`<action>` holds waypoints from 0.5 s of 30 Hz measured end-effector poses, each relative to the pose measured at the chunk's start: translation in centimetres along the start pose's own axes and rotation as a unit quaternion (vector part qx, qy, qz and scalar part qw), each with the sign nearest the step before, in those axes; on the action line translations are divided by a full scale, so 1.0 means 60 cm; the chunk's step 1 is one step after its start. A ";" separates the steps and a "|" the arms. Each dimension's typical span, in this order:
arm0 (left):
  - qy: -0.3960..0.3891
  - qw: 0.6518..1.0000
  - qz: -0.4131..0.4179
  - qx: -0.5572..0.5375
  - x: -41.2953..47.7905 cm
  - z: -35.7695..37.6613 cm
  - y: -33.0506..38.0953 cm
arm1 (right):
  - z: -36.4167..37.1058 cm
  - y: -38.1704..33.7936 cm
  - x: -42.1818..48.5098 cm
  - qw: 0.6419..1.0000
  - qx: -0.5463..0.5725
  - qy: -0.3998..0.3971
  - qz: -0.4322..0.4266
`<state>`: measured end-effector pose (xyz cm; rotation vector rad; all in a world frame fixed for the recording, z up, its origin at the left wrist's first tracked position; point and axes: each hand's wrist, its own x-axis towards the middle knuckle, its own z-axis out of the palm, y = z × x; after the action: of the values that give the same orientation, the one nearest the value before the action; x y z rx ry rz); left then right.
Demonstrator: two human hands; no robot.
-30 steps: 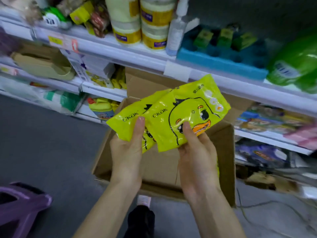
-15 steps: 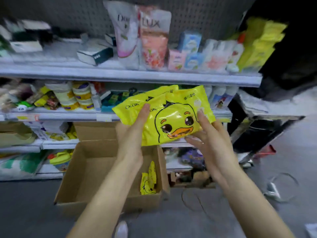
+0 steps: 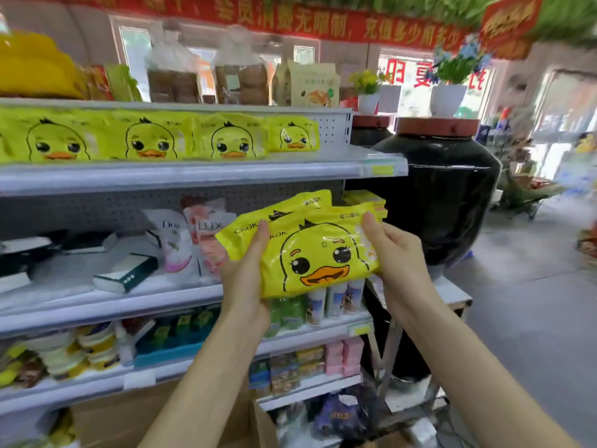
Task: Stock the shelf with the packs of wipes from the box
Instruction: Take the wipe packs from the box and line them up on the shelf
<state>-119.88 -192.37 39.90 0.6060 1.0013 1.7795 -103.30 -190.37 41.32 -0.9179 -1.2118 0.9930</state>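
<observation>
Two yellow packs of wipes (image 3: 316,253) with a duck face lie stacked, the back one showing at the top left. My left hand (image 3: 247,279) grips their left end, thumb on the front. My right hand (image 3: 399,253) grips the right end. I hold them at chest height in front of the shelving. A row of the same duck packs (image 3: 155,139) lines the upper shelf (image 3: 193,173), with bare shelf to the right of the last pack. The cardboard box (image 3: 135,418) shows at the bottom, partly behind my left arm.
Lower shelves hold soap refill pouches (image 3: 190,240), tubs and small bottles. A big black jar (image 3: 442,195) with a red lid stands right of the shelving. Open grey floor lies at the right.
My view has risen from the box up to the upper shelves. Both hands have lifted the two packs, and my right hand has moved from their lower edge to the right end.
</observation>
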 end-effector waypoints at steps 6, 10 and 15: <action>-0.038 0.997 0.032 0.057 0.077 0.051 0.070 | -0.025 -0.071 0.088 0.984 -0.126 -0.125 0.019; -0.082 0.987 0.101 0.095 0.124 0.087 0.096 | -0.028 -0.099 0.130 0.970 -0.171 -0.172 -0.001; -0.120 0.982 0.108 0.102 0.169 0.128 0.123 | -0.032 -0.112 0.214 0.977 -0.160 -0.138 -0.030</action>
<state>-121.88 -181.76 49.87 1.0670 0.9849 1.7500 -99.65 -180.35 51.34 -1.0069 -1.6609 0.9126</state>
